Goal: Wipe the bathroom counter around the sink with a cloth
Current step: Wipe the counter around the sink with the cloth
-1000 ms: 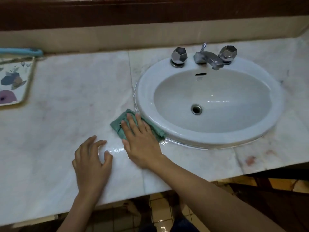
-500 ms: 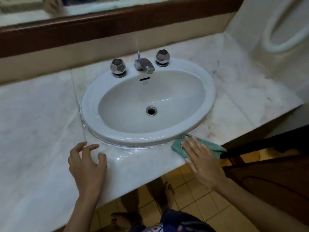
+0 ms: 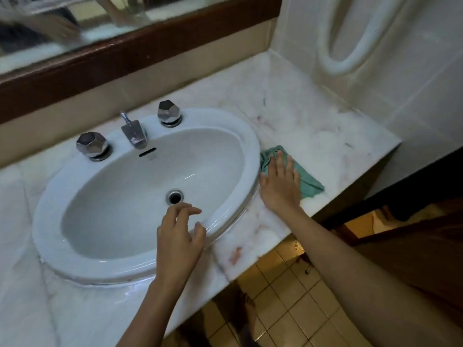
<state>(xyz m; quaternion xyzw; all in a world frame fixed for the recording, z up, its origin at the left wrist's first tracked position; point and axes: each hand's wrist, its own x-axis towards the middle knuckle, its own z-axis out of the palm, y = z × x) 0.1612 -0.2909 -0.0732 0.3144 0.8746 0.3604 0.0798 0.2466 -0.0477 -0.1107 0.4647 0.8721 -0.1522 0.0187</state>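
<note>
Right hand [image 3: 279, 186], fingers flat, presses green cloth [image 3: 307, 180] onto counter [image 3: 325, 136] right of sink [image 3: 250, 146]; left hand [image 3: 179, 236] loosely curled, empty, above near rim.

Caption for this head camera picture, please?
Right hand presses a green cloth on the marble counter beside the white sink.

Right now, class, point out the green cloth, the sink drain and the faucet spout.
green cloth [image 3: 310, 183]: head view, its uncovered right corner.
sink drain [image 3: 174, 197]: head view, its dark centre.
faucet spout [image 3: 135, 136]: head view, its top face.
</note>
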